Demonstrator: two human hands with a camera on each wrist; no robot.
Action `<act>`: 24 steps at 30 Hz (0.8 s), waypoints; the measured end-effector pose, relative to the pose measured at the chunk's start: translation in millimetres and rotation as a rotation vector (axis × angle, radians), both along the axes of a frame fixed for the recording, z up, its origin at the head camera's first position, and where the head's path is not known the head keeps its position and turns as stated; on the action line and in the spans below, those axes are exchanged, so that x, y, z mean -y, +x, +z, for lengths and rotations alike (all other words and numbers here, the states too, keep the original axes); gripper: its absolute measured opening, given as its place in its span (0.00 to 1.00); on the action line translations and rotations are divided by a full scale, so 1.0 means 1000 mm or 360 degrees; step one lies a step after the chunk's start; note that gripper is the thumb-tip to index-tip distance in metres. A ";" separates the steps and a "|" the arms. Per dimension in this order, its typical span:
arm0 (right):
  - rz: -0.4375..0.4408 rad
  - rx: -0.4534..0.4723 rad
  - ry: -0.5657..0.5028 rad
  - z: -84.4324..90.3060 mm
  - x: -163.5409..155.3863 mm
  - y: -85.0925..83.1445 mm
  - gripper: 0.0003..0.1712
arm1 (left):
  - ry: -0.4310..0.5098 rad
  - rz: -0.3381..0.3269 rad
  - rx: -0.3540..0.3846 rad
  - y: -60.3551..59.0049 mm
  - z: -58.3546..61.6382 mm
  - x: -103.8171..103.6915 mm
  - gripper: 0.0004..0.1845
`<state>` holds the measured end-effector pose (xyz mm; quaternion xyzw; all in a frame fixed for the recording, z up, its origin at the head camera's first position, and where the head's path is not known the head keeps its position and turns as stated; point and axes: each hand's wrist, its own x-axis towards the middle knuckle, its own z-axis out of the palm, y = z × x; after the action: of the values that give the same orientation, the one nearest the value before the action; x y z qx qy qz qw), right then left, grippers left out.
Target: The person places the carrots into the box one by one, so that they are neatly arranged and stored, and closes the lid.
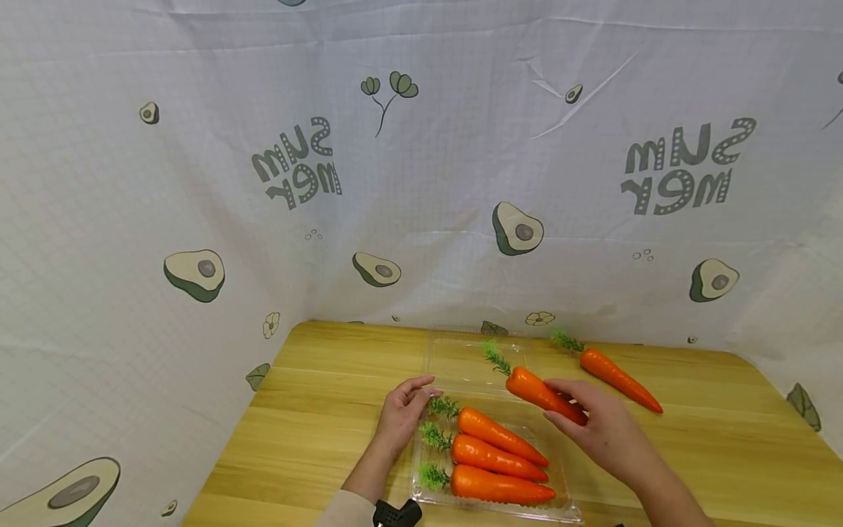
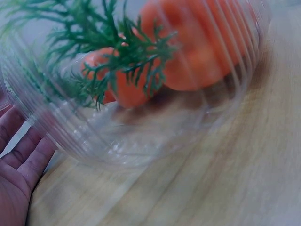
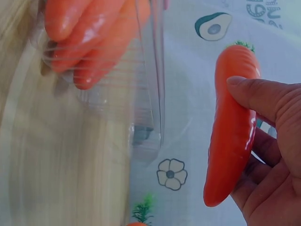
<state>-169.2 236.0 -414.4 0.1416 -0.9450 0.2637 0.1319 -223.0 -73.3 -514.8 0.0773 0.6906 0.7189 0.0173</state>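
A clear plastic tray (image 1: pixel 558 477) on the wooden table (image 1: pixel 316 417) holds three orange carrots (image 1: pixel 497 458) side by side, green tops to the left. Its open lid (image 1: pixel 461 364) lies flat behind it. My right hand (image 1: pixel 602 428) grips a fourth carrot (image 1: pixel 540 391) just above the tray's far right side; in the right wrist view my thumb lies across this carrot (image 3: pixel 233 127). My left hand (image 1: pixel 403 410) rests with relaxed fingers against the tray's left edge, beside the greens. The left wrist view has the tray wall (image 2: pixel 155 136), the greens (image 2: pixel 117 56) and my palm (image 2: pixel 16 174).
One more carrot (image 1: pixel 619 379) lies on the table behind and to the right of the tray. An avocado-print cloth (image 1: pixel 421 183) hangs close behind the table and wraps round the left side. Bare wood stretches left of the tray.
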 end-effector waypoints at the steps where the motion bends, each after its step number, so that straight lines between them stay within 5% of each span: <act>1: 0.0003 -0.0002 -0.0003 -0.001 0.001 0.001 0.25 | 0.0003 0.0000 0.0000 0.000 0.000 0.000 0.20; 8: 0.0029 0.0041 0.0021 -0.006 0.011 0.006 0.24 | 0.0013 0.0010 0.0024 0.000 0.001 0.000 0.19; 24: 0.0336 0.0109 -0.0010 -0.019 0.031 0.020 0.23 | 0.0037 0.0022 0.0032 -0.001 0.001 0.000 0.19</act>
<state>-148.9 205.4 -433.4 0.2309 -0.9279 0.2839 0.0713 -224.0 -73.4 -513.5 0.0655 0.6824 0.7278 0.0183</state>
